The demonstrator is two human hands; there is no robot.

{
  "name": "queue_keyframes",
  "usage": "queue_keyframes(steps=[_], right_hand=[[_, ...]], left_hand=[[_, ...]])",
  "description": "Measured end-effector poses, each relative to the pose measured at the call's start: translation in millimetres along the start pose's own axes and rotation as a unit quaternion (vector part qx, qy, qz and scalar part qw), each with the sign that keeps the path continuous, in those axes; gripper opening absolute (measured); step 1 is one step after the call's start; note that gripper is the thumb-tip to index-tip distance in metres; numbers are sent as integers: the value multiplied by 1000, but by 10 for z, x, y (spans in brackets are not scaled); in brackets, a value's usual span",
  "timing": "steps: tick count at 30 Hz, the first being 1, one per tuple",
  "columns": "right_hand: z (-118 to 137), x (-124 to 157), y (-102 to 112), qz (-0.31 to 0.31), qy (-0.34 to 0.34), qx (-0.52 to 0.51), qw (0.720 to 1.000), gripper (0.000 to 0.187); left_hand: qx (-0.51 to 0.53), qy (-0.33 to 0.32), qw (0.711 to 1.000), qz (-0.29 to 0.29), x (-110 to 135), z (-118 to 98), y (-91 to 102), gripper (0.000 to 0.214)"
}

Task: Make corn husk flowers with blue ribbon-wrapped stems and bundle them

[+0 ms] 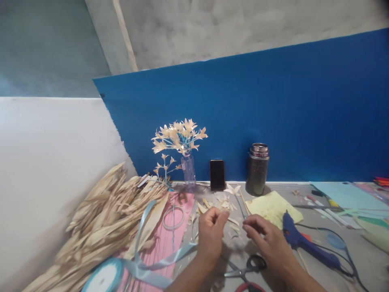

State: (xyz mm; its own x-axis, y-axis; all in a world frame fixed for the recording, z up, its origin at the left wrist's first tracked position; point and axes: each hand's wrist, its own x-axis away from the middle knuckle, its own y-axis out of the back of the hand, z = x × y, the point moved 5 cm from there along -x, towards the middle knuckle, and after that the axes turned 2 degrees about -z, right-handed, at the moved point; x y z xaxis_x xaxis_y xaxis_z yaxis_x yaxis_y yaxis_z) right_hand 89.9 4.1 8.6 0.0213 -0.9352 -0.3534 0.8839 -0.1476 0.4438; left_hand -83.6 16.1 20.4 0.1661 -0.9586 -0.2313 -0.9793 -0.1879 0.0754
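Note:
My left hand (210, 233) is closed, thumb pressed to the curled forefinger. What it pinches, if anything, is too small to make out. A light-blue ribbon (165, 261) runs from its spool (105, 275) toward that wrist. My right hand (269, 241) is closed too, with its fingertips at the lower end of a thin stem. That stem carries a single pale husk flower (233, 189) leaning up and left. Between and beyond the hands lie cut husk scraps (223, 202). Black-handled scissors (240, 272) rest below, between the forearms.
Dried corn husks (100, 219) are heaped at left, beside pink paper (187, 207). At the back stand a vase (189, 172) of husk flowers, a phone (217, 174) and a flask (257, 168). A blue glue gun (310, 245) with its cord lies right, near yellow paper (278, 207).

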Motion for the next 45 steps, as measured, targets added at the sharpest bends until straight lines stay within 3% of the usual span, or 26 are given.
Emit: queue_keyframes(steps=[4, 6, 8, 15, 20, 24, 26, 27, 29, 30, 33, 36, 39, 42, 45], right_hand=[[-6, 19, -54, 27, 21, 3, 999, 24], [14, 30, -74, 38, 35, 7, 999, 24], [43, 40, -89, 49, 49, 8, 998, 23], [-7, 64, -73, 59, 64, 26, 996, 23], [-107, 73, -112, 93, 54, 31, 994, 25], [-84, 71, -112, 123, 30, 15, 992, 28], [-73, 58, -76, 115, 6, 18, 993, 30], [-69, 49, -55, 109, -5, 22, 994, 30], [-61, 34, -26, 104, -16, 27, 994, 31], [-56, 27, -19, 105, -17, 26, 994, 30], [-51, 28, -34, 116, -24, 4, 993, 29], [-45, 90, -110, 139, -69, -54, 986, 27], [28, 238, -242, 177, -119, -119, 970, 25], [187, 436, -406, 258, -128, -158, 945, 25], [327, 556, -486, 308, -98, -162, 932, 25]], left_hand=[[30, -35, 999, 0, 77, -111, -20, 8], [39, -49, 997, 35, 110, -145, -70, 20], [38, -63, 996, 58, 133, -164, -106, 14], [39, -93, 994, 51, 150, -162, -102, 2], [62, -54, 995, 47, 165, -115, -132, 8], [70, -13, 995, 77, 131, -267, -123, 13], [16, 2, 996, 85, 49, -400, 24, 23], [-46, 11, 995, 91, -5, -456, 142, 11], [-219, -3, 969, 112, -111, -555, 448, 16], [-297, -5, 951, 83, -161, -584, 665, 22], [-332, 23, 942, 47, -179, -547, 1235, 32], [-311, 71, 946, 51, 10, -381, 1478, 27], [-255, 108, 959, 60, 320, -213, 1257, 24], [-104, 158, 981, 52, 598, -94, 758, 25], [-22, 133, 989, 62, 695, -127, 357, 19]])
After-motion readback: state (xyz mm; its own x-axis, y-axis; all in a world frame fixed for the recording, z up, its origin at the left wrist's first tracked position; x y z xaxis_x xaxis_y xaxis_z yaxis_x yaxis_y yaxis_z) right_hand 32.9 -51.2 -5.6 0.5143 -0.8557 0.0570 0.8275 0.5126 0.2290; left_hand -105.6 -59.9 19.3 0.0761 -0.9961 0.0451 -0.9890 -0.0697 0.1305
